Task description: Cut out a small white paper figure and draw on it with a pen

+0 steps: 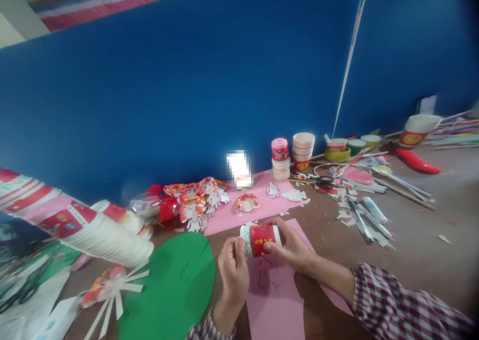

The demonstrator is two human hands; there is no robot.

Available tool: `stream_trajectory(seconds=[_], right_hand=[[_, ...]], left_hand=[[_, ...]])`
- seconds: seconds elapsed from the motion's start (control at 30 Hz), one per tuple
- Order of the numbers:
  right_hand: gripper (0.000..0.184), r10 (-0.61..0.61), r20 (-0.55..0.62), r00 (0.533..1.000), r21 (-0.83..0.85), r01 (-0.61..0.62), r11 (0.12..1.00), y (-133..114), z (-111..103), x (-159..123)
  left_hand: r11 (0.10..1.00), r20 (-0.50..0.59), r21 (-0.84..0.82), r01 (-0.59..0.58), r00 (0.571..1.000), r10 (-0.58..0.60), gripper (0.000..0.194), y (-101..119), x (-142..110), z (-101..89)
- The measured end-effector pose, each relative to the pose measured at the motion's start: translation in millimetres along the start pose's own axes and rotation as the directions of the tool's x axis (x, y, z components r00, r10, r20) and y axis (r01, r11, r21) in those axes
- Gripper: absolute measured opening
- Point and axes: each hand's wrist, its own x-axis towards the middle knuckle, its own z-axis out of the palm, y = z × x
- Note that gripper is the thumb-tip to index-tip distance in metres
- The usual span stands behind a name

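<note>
My right hand (pixel 292 248) grips a small red and white paper cup (pixel 260 239), held on its side above a pink paper sheet (pixel 275 300). My left hand (pixel 234 270) is curled in a loose fist right beside the cup's left end, its fingertips at the rim; what it pinches, if anything, is hidden. A green paper disc (pixel 172 285) lies left of my hands. Both wrists show plaid sleeves.
A long stack of paper cups (pixel 93 230) lies on its side at left, with a cut-open cup (pixel 112 287) in front. Paper figures (pixel 198 200), upright cup stacks (pixel 302 150), bowls (pixel 337 149), scissors (pixel 324 182), sticks and paper scraps crowd the back and right, against a blue wall.
</note>
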Motion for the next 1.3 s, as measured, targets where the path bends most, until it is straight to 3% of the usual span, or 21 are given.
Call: stream_trajectory(seconds=[0.27,0.53,0.8,0.9,1.1,1.3], right_hand=[[0.038,-0.040,0.010,0.999,-0.027,0.041,0.999,6,-1,0],[0.041,-0.152,0.033,0.988,-0.137,0.155,0.978,12,-1,-1],[0.042,-0.182,0.040,0.983,-0.085,0.185,0.979,9,-1,0],[0.040,-0.192,0.039,0.981,-0.116,0.196,0.974,10,-1,-1],[0.044,-0.260,0.088,0.962,-0.195,0.272,0.942,12,-2,-2],[0.040,-0.290,0.116,0.950,-0.159,0.306,0.939,10,-4,0]], left_hand=[[0.987,0.035,-0.142,0.081,0.996,-0.077,0.043,-3,2,2.2],[0.999,0.002,-0.020,0.043,0.999,-0.042,0.036,-1,4,-0.1],[0.953,0.072,-0.225,0.202,0.979,-0.191,0.045,-5,-1,4.8],[0.944,0.112,-0.256,0.210,0.976,-0.187,0.043,-6,1,4.4],[0.983,0.034,-0.131,0.130,0.991,-0.127,0.037,-8,5,1.7],[0.964,0.026,-0.182,0.192,0.981,-0.190,0.043,-12,4,5.4]])
